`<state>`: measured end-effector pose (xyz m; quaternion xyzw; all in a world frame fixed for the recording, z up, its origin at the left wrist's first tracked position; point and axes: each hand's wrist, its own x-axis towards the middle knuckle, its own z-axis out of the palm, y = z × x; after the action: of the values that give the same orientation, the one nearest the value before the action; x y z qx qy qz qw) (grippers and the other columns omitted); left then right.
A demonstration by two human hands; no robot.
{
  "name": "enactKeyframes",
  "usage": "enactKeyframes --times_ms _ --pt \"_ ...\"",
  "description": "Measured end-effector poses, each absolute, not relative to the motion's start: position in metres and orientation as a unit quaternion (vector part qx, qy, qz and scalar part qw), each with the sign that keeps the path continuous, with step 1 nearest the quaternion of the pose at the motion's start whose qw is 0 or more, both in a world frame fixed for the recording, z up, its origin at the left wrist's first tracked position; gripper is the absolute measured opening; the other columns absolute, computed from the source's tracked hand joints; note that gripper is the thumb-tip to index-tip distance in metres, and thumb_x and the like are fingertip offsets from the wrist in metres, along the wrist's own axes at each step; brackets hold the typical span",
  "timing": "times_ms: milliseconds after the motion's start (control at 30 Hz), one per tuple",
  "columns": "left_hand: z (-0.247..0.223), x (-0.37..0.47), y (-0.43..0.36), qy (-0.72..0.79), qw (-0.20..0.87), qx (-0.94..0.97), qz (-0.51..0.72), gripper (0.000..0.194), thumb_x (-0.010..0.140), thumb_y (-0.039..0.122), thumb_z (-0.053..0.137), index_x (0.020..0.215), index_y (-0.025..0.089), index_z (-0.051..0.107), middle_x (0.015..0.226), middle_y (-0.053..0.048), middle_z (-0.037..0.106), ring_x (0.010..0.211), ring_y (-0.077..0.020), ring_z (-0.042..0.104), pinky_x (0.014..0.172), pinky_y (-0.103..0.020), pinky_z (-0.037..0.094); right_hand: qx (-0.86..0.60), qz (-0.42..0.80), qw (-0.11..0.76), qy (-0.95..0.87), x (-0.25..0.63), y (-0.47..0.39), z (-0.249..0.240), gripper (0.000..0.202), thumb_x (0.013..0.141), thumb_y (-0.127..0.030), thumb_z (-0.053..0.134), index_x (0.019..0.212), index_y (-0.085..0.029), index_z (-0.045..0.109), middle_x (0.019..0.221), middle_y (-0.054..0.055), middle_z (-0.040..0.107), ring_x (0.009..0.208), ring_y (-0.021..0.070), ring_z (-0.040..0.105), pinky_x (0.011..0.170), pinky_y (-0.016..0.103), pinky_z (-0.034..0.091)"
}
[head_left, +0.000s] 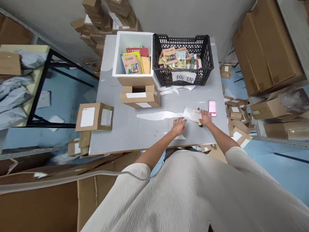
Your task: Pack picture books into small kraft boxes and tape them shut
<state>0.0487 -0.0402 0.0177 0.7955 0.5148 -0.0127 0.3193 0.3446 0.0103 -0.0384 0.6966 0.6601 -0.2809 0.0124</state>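
A white, partly see-through packet lies flat near the front right of the grey table. My right hand rests on its right end with the fingers spread. At the packet's lower left corner is my left hand, its fingers bent and partly apart, with nothing seen in it. A black and yellow cutter is partly hidden beside my right hand and the packet. Just beyond that hand lies a phone with a pink lit screen.
At the back stand a white foam box and a black crate, both holding books. An open carton sits before them. Another carton is at the left edge. Shelves and cartons flank the table.
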Motion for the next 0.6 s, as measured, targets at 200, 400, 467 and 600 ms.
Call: enactKeyframes --times_ms 200,400,467,600 --pt "0.013 0.056 -0.048 0.521 0.324 0.789 -0.035 0.065 0.098 0.018 0.060 0.163 0.022 0.061 0.181 -0.020 0.044 0.168 -0.0404 0.039 0.136 -0.063 0.030 0.702 -0.260 0.022 0.662 0.342 0.016 -0.036 0.068 0.097 -0.033 0.071 0.162 -0.017 0.057 0.159 0.025 0.057 0.153 0.0462 0.044 0.132 0.068 0.027" --pt "0.017 0.059 -0.042 0.524 0.325 0.787 -0.016 0.065 0.100 0.020 0.060 0.165 0.024 0.060 0.180 -0.019 0.047 0.167 -0.0411 0.041 0.135 -0.064 0.033 0.663 -0.309 -0.025 0.682 0.335 0.022 -0.008 0.050 0.108 -0.020 0.045 0.149 -0.015 0.073 0.145 0.023 0.070 0.131 0.0421 0.059 0.117 0.055 0.045" --pt "0.021 0.059 -0.036 0.534 0.320 0.783 0.004 0.068 0.102 0.021 0.059 0.170 0.025 0.055 0.179 -0.019 0.048 0.166 -0.0408 0.042 0.135 -0.063 0.034 0.637 -0.322 -0.040 0.699 0.328 0.025 0.003 0.047 0.109 -0.023 0.047 0.146 -0.019 0.076 0.138 0.020 0.076 0.128 0.0424 0.060 0.117 0.057 0.043" --pt "0.028 0.055 -0.022 0.568 0.308 0.761 0.049 0.068 0.107 0.027 0.057 0.175 0.024 0.049 0.176 -0.020 0.052 0.162 -0.0405 0.047 0.131 -0.059 0.038 0.567 -0.334 -0.064 0.750 0.301 0.035 0.025 0.039 0.109 -0.026 0.054 0.133 -0.024 0.084 0.128 0.017 0.080 0.126 0.0411 0.059 0.119 0.060 0.034"
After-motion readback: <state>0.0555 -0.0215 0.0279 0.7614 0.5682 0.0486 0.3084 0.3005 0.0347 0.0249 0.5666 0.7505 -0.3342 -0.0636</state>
